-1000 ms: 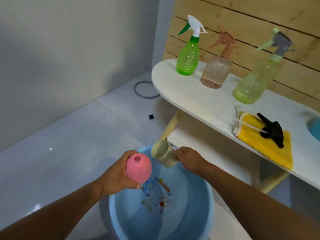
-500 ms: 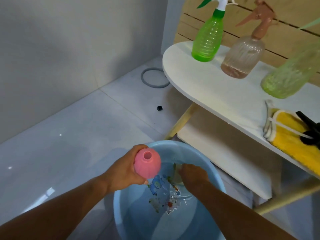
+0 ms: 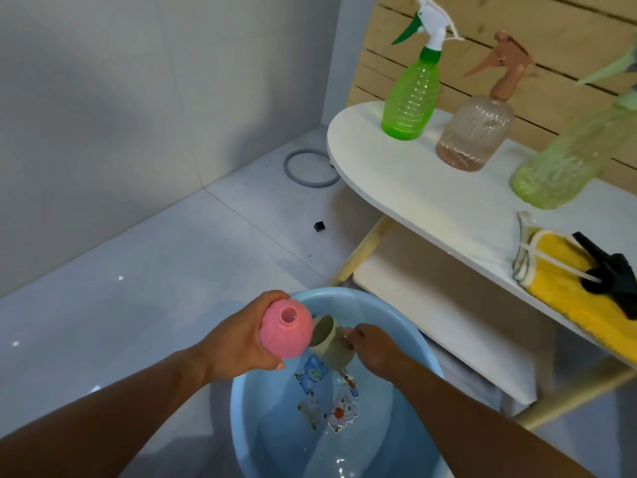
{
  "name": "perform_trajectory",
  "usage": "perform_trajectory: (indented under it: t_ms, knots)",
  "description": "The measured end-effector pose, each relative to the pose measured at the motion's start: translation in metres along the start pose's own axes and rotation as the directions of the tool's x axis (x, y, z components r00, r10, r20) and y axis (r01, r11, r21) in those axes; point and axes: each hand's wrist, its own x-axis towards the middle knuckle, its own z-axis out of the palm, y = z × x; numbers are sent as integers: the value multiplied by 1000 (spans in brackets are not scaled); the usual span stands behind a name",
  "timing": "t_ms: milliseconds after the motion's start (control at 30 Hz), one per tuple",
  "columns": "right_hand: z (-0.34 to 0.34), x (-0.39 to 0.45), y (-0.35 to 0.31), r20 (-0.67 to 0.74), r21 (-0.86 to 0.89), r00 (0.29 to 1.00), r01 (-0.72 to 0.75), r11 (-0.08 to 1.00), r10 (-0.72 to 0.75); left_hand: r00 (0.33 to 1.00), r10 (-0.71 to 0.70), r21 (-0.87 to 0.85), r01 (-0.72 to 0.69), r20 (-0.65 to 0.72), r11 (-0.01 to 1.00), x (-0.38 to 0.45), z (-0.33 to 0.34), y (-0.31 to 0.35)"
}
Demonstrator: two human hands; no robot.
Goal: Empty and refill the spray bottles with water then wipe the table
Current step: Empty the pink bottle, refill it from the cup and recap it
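Observation:
My left hand [image 3: 238,343] grips a round pink bottle [image 3: 285,330] with its open neck facing up, held over the blue basin [image 3: 427,353] of water. Beside it my right hand [image 3: 374,350] holds a beige cup [image 3: 332,345] by its handle, tilted with its mouth toward the pink bottle. On the white table [image 3: 431,201] stand a green spray bottle [image 3: 412,98], a brownish clear spray bottle [image 3: 477,132] and a pale green spray bottle [image 3: 572,160]. A yellow cloth [image 3: 568,291] lies there with a black spray head [image 3: 610,274] on it.
The basin stands on the grey tiled floor, with cartoon stickers on its bottom. A grey ring [image 3: 310,167] and a small black cube [image 3: 319,226] lie on the floor near the wall. Below the tabletop there is a lower shelf [image 3: 448,305]. A wooden slatted panel [image 3: 517,36] backs the table.
My right hand dipped the cup down into the basin water and has lifted it out again, tilted beside the pink bottle. The left hand kept the bottle over the basin.

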Motion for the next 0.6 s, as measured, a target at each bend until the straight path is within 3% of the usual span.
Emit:
perform_trajectory:
  t_ms: [133, 333, 600]
  knots:
    - [-23, -25, 1, 3, 287, 1000, -21, 958, 22, 999, 34, 18, -34, -4, 999, -5, -7, 14]
    - [-85, -85, -18, -151, 404, 987, 109, 908, -51, 995, 97, 64, -97, 6, 993, -15, -29, 64]
    - [-153, -158, -47, -266, 420, 956, 229, 878, -123, 989, 119, 197, -134, 85, 971, -28, -59, 123]
